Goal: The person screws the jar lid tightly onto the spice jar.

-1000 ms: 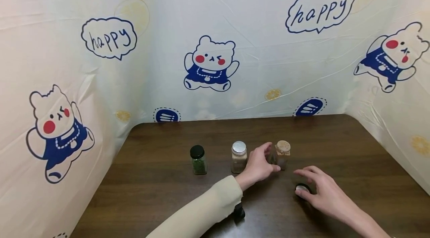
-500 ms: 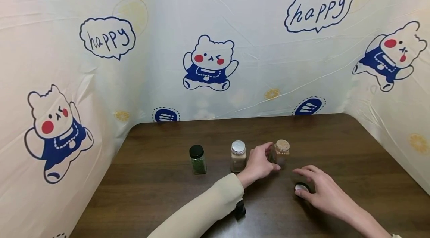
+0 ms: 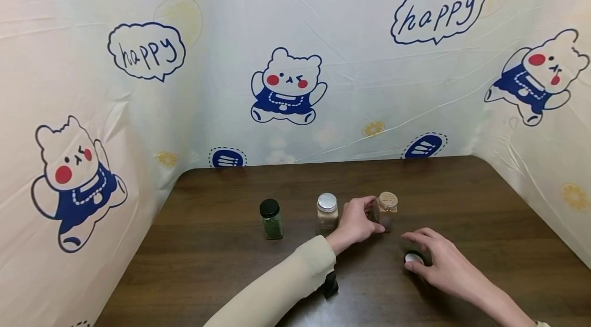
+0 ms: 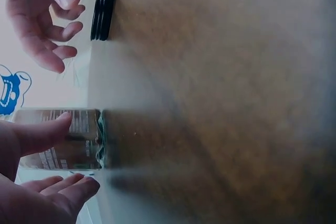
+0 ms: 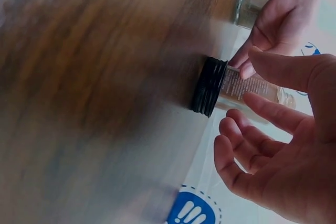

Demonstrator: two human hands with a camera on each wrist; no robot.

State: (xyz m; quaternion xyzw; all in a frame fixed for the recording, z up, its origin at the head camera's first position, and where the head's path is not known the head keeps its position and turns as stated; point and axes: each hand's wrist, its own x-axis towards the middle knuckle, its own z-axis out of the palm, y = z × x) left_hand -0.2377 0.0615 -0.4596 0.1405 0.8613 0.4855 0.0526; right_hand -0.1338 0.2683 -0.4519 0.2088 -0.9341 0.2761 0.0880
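Note:
A clear jar of brown seasoning with a tan perforated top stands upright right of centre. My left hand is at its left side, thumb in front and fingers behind. In the left wrist view, the thumb overlaps the jar, while a gap shows between it and the extended fingers; contact is unclear. A black screw lid with a pale inside lies nearer the person. My right hand hovers beside that lid, fingers loosely bent, holding nothing; a gap shows between them in the left wrist view.
Left of my left hand stands a silver-capped jar of beige powder. Farther left is a black-capped jar of green herbs. A black object shows under the left sleeve. A patterned curtain surrounds the brown table.
The view has shifted very slightly. Both hands, the jars and the lid keep practically the same positions.

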